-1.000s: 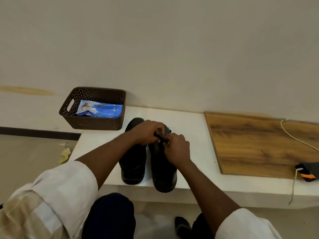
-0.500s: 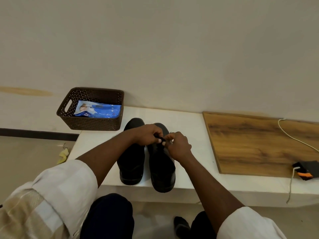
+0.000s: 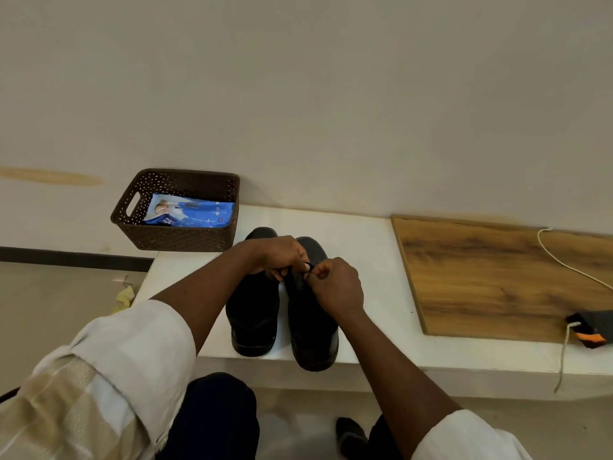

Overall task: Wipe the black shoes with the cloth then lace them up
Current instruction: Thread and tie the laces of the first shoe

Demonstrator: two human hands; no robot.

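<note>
Black leather, two shoes side by side on the white bench [image 3: 374, 247], toes toward the wall and heels at the near edge. The left shoe [image 3: 253, 313] stands just beside the right shoe [image 3: 313, 330], with a thin strip of bench showing between them. Both hands meet over the front of the right shoe. The left hand [image 3: 282, 255] has its fingers [image 3: 278, 272] curled and pinching the black lace [image 3: 308, 265], and the right hand [image 3: 338, 285] pinches the same lace between thumb and curled fingertips, the two hands nearly touching. A small loop of lace shows between them.

At the bench's far left corner sits a brown perforated basket [image 3: 185, 239] holding a blue packet [image 3: 192, 214]. To the right a wooden board [image 3: 497, 280] lies flat on the bench, with a white cable [image 3: 564, 263] running across it. A black and orange device [image 3: 593, 328] lies at the right edge of the view, with a cord plugged into it and hanging down past the bench front. A yellowish cloth [image 3: 124, 297] lies on the floor left of the bench, well apart from the shoes.
</note>
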